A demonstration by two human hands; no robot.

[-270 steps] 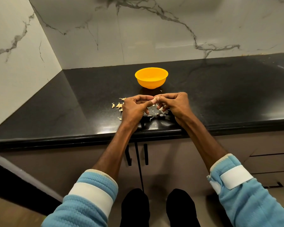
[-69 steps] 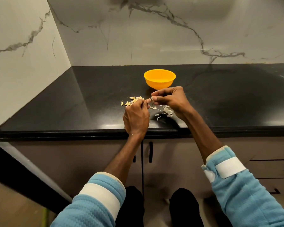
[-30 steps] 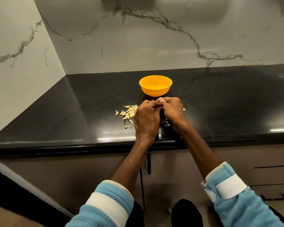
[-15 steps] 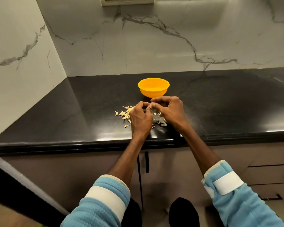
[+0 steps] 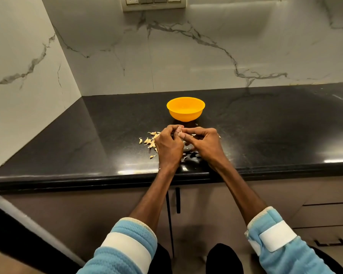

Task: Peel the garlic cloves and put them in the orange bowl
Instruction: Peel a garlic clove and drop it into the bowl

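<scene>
A garlic clove [image 5: 179, 133], small, pale and mostly hidden, is pinched between the fingertips of both hands above the front part of a black countertop [image 5: 83, 139]. The left hand [image 5: 169, 148] curls its fingers around the clove from the left. The right hand [image 5: 204, 143] meets it from the right, thumb and forefinger closed on the same piece.

Just beyond the hands stands the orange bowl [image 5: 185, 110], upright on the counter and apart from the fingers. Only its plain orange inner wall shows; whether anything lies at the bottom cannot be told.

A loose heap of garlic cloves [image 5: 149, 141] lies on the counter just beside the left hand. Pale scraps of peel [image 5: 189, 155] are scattered under and between the wrists.

Both forearms come out of light blue sleeves [image 5: 127, 246] with white bands. Behind the counter rises a white marble wall [image 5: 206, 62], with a switch plate [image 5: 153, 2] at the top edge. Cabinet doors with dark handles [image 5: 178, 200] sit below.
</scene>
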